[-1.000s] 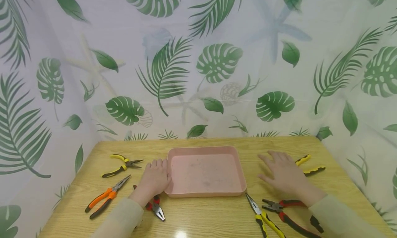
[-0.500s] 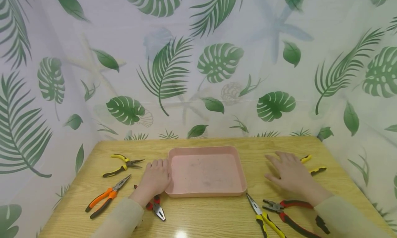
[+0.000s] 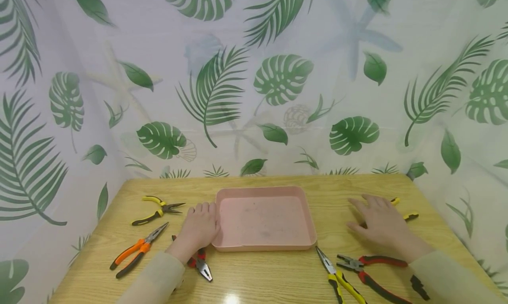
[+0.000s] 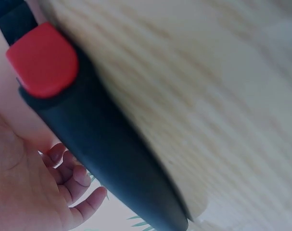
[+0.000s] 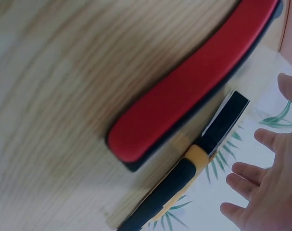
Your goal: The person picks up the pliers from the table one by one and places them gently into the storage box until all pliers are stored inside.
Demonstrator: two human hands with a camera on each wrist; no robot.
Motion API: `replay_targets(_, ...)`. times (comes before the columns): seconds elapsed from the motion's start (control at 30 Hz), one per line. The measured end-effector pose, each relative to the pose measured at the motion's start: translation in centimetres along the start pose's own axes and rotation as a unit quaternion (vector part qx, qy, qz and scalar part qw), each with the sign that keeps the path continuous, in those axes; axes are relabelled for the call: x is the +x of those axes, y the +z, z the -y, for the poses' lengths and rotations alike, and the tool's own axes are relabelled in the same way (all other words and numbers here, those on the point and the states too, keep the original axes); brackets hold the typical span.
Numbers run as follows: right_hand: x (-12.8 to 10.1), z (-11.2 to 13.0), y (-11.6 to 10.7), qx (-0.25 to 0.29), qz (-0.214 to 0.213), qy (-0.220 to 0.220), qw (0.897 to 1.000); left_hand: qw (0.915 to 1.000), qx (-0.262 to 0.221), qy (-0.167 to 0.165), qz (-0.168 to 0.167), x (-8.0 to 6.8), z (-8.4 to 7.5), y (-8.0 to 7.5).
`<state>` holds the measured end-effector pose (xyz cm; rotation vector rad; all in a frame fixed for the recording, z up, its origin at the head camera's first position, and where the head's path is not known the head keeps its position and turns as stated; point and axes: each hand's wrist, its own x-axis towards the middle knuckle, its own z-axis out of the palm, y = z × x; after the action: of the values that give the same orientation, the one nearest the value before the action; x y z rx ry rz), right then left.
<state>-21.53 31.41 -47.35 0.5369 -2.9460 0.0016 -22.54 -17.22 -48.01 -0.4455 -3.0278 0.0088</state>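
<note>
My left hand (image 3: 200,224) lies against the left side of a shallow pink tray (image 3: 266,249), its fingers loosely bent. Under that wrist are red-and-black pliers (image 3: 203,268); one black handle with a red patch (image 4: 107,139) fills much of the left wrist view. On the right, my right hand (image 3: 379,220) is spread over yellow-and-black pliers (image 3: 411,216), hiding most of them. The right wrist view shows those pliers beyond a red handle (image 5: 184,86), apart from the spread fingers (image 5: 244,173).
Yellow-and-black long-nose pliers (image 3: 159,211) and orange-and-black ones (image 3: 140,246) lie at the left. Nearer on the right are yellow-and-black long-nose pliers (image 3: 333,273) and red-and-black pliers (image 3: 363,264). A dark piece (image 3: 419,287) shows beside the right sleeve. Leaf-patterned cloth (image 3: 254,119) hangs behind the table.
My right hand has shifted to the right, covering more of the yellow-and-black pliers beneath it. The left hand and the tray have kept their places.
</note>
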Motion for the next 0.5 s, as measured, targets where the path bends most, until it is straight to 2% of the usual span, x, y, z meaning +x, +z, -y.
replay_targets(0.37, -0.5, -1.2, 0.0, 0.003, -0.003, 0.005, 1.000, 0.9994, -0.005, 0.011, -0.033, 0.2, 0.3, 0.6)
replay_targets(0.5, -0.9, -1.5, 0.0, -0.005, 0.002, 0.006, 1.000, 0.9997, -0.005, 0.007, -0.021, 0.1, 0.2, 0.6)
